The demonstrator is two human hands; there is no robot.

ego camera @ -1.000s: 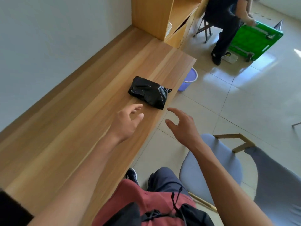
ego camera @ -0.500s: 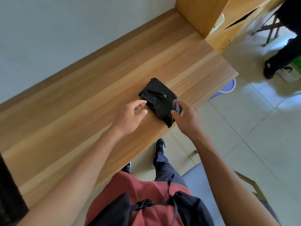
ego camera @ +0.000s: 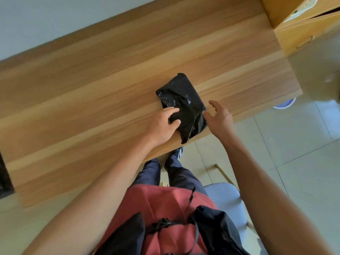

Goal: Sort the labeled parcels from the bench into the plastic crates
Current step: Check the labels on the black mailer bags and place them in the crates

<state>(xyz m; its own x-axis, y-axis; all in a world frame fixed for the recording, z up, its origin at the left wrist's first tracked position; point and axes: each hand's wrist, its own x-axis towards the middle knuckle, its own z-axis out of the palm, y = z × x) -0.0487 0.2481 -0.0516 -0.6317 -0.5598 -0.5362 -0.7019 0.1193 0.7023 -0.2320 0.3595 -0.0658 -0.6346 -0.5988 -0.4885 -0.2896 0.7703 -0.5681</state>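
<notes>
Nearest the camera hangs a black strap buckle (ego camera: 163,222) over a red shirt (ego camera: 165,201), with a grey chair seat (ego camera: 224,196) under the right forearm. Beyond the knees, the left hand (ego camera: 161,124) lies on the wooden bench (ego camera: 92,100), fingers loosely curved, its fingertips (ego camera: 175,110) pressing the near-left side of the black plastic-wrapped parcel (ego camera: 184,105). The right hand (ego camera: 219,116) is spread and relaxed just right of the parcel, its thumb at the wrap's edge; whether it touches is unclear. The parcel lies between both hands, its near corner overhanging the bench edge. Farther right, past the right hand, a purple basin (ego camera: 285,103) peeks from under the bench, and a wooden cabinet (ego camera: 301,32) stands beyond.
</notes>
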